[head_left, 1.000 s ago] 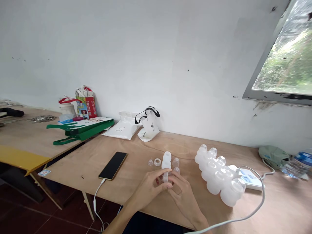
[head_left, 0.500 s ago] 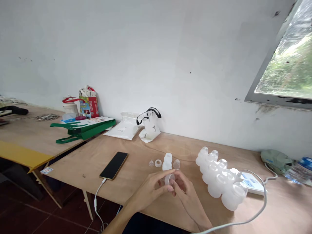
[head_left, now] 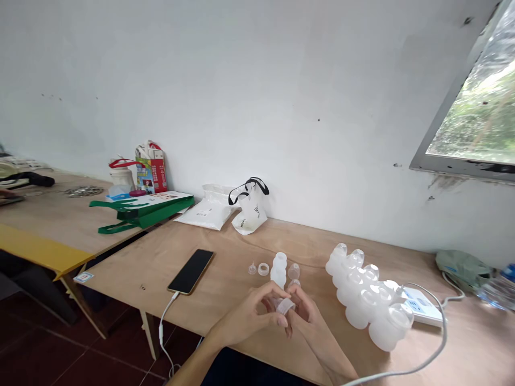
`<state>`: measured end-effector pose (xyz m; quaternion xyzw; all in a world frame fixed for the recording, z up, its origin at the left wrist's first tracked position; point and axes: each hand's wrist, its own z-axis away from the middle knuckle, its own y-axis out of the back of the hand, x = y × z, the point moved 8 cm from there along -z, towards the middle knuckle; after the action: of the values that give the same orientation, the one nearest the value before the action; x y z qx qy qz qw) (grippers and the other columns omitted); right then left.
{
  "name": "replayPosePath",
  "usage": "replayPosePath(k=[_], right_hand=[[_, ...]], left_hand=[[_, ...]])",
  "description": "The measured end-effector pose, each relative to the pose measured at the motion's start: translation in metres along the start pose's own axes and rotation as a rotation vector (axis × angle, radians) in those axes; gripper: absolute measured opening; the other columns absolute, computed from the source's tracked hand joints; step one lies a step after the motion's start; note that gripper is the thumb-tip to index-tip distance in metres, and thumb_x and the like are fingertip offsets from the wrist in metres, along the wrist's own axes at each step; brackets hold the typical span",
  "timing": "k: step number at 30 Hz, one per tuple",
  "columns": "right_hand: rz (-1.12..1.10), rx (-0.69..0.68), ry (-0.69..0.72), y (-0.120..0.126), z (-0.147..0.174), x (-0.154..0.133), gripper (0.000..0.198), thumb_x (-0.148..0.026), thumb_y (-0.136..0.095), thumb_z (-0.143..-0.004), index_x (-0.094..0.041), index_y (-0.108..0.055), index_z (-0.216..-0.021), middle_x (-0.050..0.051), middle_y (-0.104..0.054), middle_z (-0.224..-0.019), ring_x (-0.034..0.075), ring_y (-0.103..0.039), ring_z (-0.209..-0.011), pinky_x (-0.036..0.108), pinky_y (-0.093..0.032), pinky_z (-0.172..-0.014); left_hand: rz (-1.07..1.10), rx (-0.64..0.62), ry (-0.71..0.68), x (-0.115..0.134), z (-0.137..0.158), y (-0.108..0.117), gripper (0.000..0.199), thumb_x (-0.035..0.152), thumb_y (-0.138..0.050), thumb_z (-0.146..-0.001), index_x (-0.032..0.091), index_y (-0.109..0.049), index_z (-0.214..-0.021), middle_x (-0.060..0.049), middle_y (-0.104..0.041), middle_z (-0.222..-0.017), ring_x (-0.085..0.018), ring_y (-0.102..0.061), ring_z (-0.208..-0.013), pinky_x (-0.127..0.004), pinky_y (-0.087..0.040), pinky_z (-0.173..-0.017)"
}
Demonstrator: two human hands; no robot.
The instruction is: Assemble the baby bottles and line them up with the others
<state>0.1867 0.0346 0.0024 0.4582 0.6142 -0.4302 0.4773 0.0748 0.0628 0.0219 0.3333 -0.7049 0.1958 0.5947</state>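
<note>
Near the table's front edge, both hands hold a small translucent ribbed screw ring [head_left: 285, 306]. My left hand [head_left: 261, 313] curls around its left side, thumb below and fingers above. My right hand [head_left: 309, 316] pinches it from the right; fingers hide part of it. Just beyond the hands stands a frosted white bottle body [head_left: 279, 268]. A clear dome cap [head_left: 294, 271] sits to its right, with another small clear piece partly behind my right fingers. Left of the bottle lie a white ring [head_left: 263, 269] and a clear nipple [head_left: 252, 268].
Several frosted bottles with clear caps [head_left: 362, 295] stand in rows at the right, beside a white box [head_left: 422, 305]. A white cable [head_left: 438, 338] loops there. A phone [head_left: 191, 272] lies left. White bags [head_left: 209, 207] and a green bag [head_left: 145, 212] sit behind.
The held ring has been tilted, showing its ribbed side more, and my fingers have shifted around it. The whole view has moved slightly, so things appear a little further right.
</note>
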Motion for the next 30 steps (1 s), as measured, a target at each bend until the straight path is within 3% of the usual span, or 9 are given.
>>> replayPosePath(k=[6, 17, 23, 27, 30], right_hand=[[0.088, 0.031, 0.068, 0.002, 0.001, -0.002, 0.031, -0.039, -0.067, -0.093, -0.021, -0.045, -0.080, -0.003, -0.047, -0.076, 0.012, -0.043, -0.068, 0.020, -0.038, -0.057], [0.407, 0.105, 0.115, 0.008, 0.006, -0.007, 0.029, -0.029, -0.058, -0.091, -0.022, -0.036, -0.074, -0.005, -0.043, -0.067, 0.012, -0.038, -0.063, 0.022, -0.029, -0.056], [0.456, 0.177, 0.078, 0.009, 0.005, 0.000, 0.030, -0.043, -0.058, -0.094, -0.022, -0.046, -0.077, -0.004, -0.050, -0.068, 0.012, -0.038, -0.060, 0.023, -0.029, -0.055], [0.418, 0.213, 0.092, 0.009, 0.003, 0.005, 0.031, -0.046, -0.056, -0.094, -0.022, -0.048, -0.077, -0.004, -0.047, -0.065, 0.012, -0.039, -0.057, 0.023, -0.031, -0.053], [0.421, 0.235, 0.054, 0.016, 0.001, 0.011, 0.032, -0.047, -0.058, -0.092, -0.022, -0.047, -0.076, -0.004, -0.047, -0.066, 0.012, -0.040, -0.058, 0.023, -0.032, -0.053]], left_hand=[[0.006, -0.030, 0.024, -0.008, -0.002, -0.004, 0.040, 0.046, -0.087, -0.080, 0.021, -0.072, -0.108, -0.002, -0.071, -0.095, -0.021, -0.061, -0.089, -0.031, -0.044, -0.086], [-0.058, -0.019, 0.024, -0.012, -0.005, -0.001, 0.044, 0.050, -0.092, -0.073, 0.021, -0.077, -0.102, 0.000, -0.068, -0.090, -0.017, -0.055, -0.079, -0.027, -0.042, -0.076], [0.024, 0.042, -0.001, -0.010, -0.009, 0.000, 0.048, 0.052, -0.095, -0.066, 0.016, -0.074, -0.090, 0.001, -0.066, -0.082, -0.016, -0.054, -0.075, -0.026, -0.041, -0.074], [0.065, 0.032, -0.046, -0.008, -0.011, 0.000, 0.047, 0.056, -0.088, -0.076, 0.016, -0.075, -0.097, -0.001, -0.068, -0.086, -0.017, -0.056, -0.077, -0.027, -0.042, -0.075], [-0.023, 0.038, -0.057, -0.007, -0.011, 0.003, 0.042, 0.057, -0.078, -0.087, 0.019, -0.077, -0.105, -0.004, -0.068, -0.096, -0.019, -0.058, -0.085, -0.029, -0.043, -0.080]])
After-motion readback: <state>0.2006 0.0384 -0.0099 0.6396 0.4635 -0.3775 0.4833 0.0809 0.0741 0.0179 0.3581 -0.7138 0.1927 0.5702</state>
